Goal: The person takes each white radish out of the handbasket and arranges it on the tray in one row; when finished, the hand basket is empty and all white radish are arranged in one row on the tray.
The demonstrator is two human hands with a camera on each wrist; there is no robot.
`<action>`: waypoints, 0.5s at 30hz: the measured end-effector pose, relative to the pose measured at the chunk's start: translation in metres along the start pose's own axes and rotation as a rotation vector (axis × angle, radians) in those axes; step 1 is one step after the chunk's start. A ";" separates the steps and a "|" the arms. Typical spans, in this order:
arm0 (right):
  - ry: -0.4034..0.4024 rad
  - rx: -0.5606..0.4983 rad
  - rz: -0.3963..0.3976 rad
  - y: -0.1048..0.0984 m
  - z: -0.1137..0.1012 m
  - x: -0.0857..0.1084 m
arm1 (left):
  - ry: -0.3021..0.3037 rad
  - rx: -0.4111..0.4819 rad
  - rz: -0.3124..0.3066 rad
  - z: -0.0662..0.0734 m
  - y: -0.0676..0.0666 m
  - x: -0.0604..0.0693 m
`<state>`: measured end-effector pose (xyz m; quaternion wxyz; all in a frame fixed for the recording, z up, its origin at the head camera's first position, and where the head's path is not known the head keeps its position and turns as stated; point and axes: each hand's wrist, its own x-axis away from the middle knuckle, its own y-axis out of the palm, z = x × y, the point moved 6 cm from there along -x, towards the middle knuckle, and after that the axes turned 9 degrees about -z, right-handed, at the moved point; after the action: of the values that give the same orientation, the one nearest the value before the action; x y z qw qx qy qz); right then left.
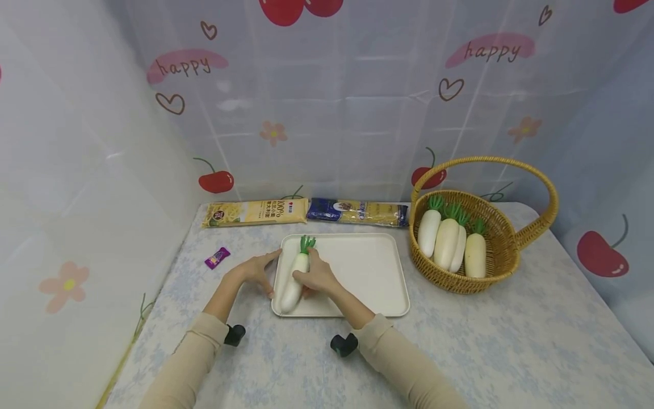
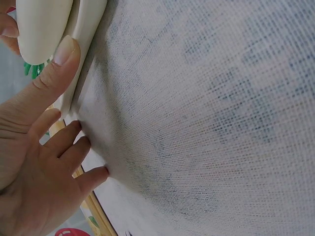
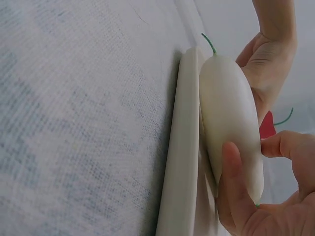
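Note:
A white radish (image 1: 293,284) with a green leafy top lies lengthwise along the left side of a white rectangular tray (image 1: 357,272). My right hand (image 1: 318,275) grips the radish from its right side; in the right wrist view the thumb and fingers (image 3: 235,182) lie against its pale body. At the tray's left edge is my left hand (image 1: 255,271), its thumb and index finger spread apart. The left wrist view shows that thumb (image 2: 61,64) touching the tray rim beside the radish, with the other fingertips on or close to the tablecloth.
A wicker basket (image 1: 462,284) with a tall handle stands to the right, holding several white radishes (image 1: 446,243). Behind the tray lie a yellow noodle packet (image 1: 258,212) and a blue-and-yellow pasta packet (image 1: 357,212). A small purple wrapped snack (image 1: 217,258) is at the left on the patterned tablecloth.

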<state>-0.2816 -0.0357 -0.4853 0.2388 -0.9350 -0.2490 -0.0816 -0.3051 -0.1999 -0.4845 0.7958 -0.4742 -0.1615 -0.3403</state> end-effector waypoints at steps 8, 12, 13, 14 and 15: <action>-0.040 0.208 -0.027 0.002 -0.009 -0.002 | 0.014 -0.002 0.002 -0.001 0.000 0.000; -0.040 0.260 -0.020 0.001 -0.011 -0.003 | 0.011 -0.002 -0.001 -0.001 0.000 -0.001; -0.040 0.265 -0.017 0.001 -0.011 -0.003 | 0.012 -0.003 -0.001 -0.001 -0.001 -0.001; -0.040 0.269 -0.014 0.001 -0.011 -0.003 | 0.012 -0.003 -0.001 -0.001 -0.001 -0.001; -0.041 0.273 -0.010 0.000 -0.011 -0.003 | 0.012 -0.004 -0.001 -0.001 -0.001 -0.001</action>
<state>-0.2845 -0.0424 -0.4770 0.3585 -0.8939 -0.2674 -0.0292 -0.3065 -0.2003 -0.4854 0.7957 -0.4734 -0.1562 -0.3440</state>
